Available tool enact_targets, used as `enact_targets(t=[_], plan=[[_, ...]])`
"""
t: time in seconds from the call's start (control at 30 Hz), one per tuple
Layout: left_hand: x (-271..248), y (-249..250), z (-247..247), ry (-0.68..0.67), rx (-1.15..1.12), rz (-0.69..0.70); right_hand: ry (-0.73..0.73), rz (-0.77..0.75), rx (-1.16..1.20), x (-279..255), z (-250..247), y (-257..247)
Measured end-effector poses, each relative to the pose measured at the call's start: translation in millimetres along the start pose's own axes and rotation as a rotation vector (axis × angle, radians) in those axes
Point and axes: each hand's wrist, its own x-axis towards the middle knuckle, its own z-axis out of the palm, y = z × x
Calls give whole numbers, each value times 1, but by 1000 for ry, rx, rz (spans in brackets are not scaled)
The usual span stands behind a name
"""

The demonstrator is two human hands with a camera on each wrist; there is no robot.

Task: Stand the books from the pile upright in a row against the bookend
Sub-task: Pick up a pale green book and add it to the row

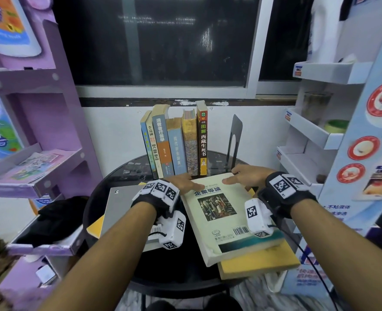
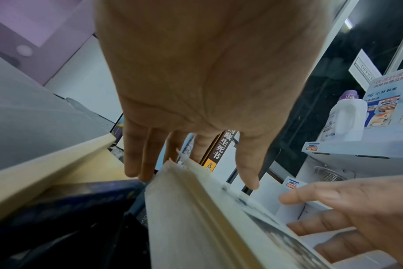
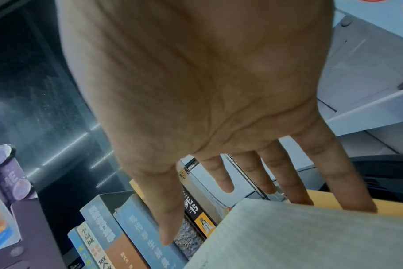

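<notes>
Several books (image 1: 176, 144) stand upright in a row at the back of the round black table (image 1: 174, 272). To their right, across a gap, stands a black bookend (image 1: 235, 140). A pale green book (image 1: 221, 216) lies flat on a yellow book (image 1: 259, 263). My left hand (image 1: 186, 181) is at its far left corner and my right hand (image 1: 237, 176) at its far right corner. Both thumbs lie over the cover, and the straight fingers reach past the far edge. The wrist views show both the left hand (image 2: 196, 91) and the right hand (image 3: 196, 91) with fingers extended around the book's edge (image 2: 196, 218).
A grey book (image 1: 120, 205) lies on another yellow one at the table's left. A purple shelf unit (image 1: 28, 176) stands close on the left, with black cloth (image 1: 57, 212) on a lower shelf. White display shelves (image 1: 309, 135) crowd the right, and a dark window is behind.
</notes>
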Motion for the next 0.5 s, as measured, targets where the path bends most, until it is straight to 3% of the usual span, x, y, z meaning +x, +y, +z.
enact_targets(t=[0.5], plan=[[13,-9,5,-13,2,-63,-31,54,39,11,7,14]])
